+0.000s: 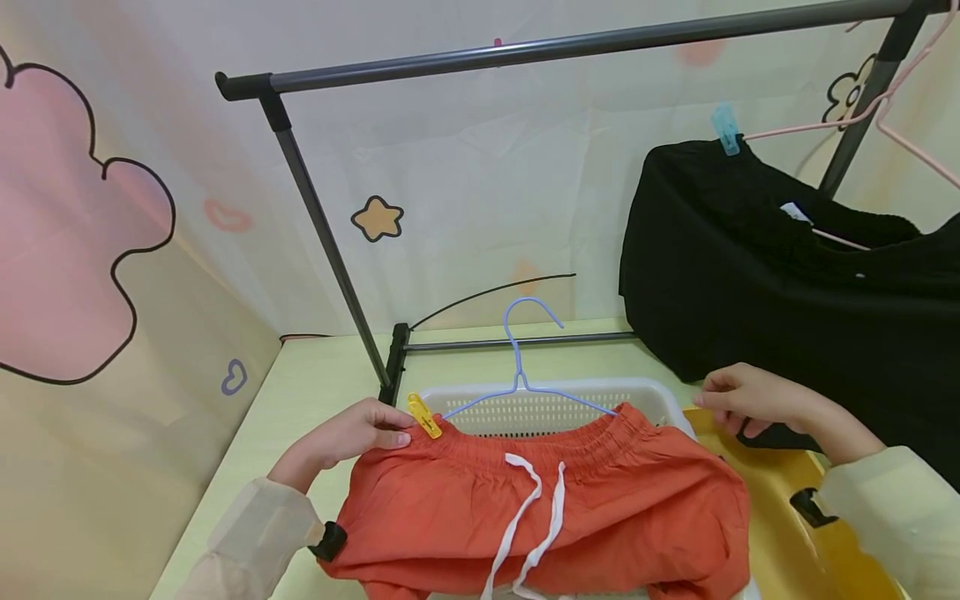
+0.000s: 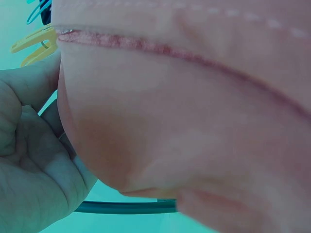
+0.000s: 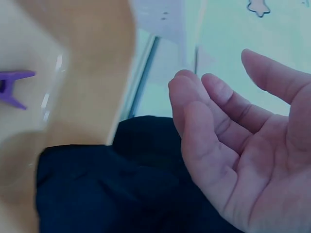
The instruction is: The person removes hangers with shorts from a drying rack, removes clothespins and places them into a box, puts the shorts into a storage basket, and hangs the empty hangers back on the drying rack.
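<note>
A pair of orange shorts (image 1: 615,508) with white drawstrings lies over a white basket (image 1: 660,400), its waistband on a light-blue hanger (image 1: 519,375). A yellow clothespin (image 1: 424,417) clips the waistband's left end. Just beside that pin, my left hand (image 1: 356,433) pinches the waistband, thumb in front and fingers behind. The left wrist view shows the cloth (image 2: 160,111) close up, with the palm at its edge. My right hand (image 1: 757,404) is off the shorts, over a yellow basin (image 1: 780,533). Its fingers curl loosely around nothing, as the right wrist view confirms.
A dark metal rack (image 1: 525,55) spans the top. From a pink hanger (image 1: 817,129) on the right hangs a black garment (image 1: 720,267) with a blue clothespin (image 1: 725,130), its lower part reaching the basin. A purple clothespin (image 3: 9,87) lies inside the basin.
</note>
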{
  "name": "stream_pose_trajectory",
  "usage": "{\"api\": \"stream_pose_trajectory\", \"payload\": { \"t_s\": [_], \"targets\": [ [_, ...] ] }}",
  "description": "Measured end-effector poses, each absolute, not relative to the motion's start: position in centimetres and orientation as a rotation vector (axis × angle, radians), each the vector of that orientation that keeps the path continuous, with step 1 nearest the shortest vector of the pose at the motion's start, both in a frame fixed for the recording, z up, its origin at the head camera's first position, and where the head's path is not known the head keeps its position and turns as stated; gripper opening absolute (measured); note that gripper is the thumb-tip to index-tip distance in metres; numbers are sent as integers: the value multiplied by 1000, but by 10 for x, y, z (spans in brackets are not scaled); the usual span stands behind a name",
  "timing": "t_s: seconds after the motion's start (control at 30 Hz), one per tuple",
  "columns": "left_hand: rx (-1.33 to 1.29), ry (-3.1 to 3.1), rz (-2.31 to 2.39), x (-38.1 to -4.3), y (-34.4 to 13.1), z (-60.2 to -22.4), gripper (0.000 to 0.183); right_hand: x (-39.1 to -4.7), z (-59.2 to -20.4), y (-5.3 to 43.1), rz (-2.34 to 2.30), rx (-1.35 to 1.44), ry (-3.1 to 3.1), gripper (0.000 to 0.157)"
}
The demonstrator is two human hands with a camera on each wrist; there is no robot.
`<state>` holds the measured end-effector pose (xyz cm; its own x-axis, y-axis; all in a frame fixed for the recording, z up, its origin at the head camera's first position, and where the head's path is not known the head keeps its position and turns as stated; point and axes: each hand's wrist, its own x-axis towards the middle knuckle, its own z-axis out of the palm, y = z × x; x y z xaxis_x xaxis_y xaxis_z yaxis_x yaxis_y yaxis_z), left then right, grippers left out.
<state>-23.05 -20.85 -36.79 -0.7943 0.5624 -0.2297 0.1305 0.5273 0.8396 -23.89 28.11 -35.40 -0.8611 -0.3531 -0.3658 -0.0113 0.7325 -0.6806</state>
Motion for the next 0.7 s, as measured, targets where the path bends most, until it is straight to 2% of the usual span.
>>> {"api": "stream_pose_trajectory", "payload": {
  "t_s": [0.7],
  "targets": [
    [564,2304,1188,-231,-208,-368,31,-238,-307,238,-1205,-506,2595,26]
  ]
}}
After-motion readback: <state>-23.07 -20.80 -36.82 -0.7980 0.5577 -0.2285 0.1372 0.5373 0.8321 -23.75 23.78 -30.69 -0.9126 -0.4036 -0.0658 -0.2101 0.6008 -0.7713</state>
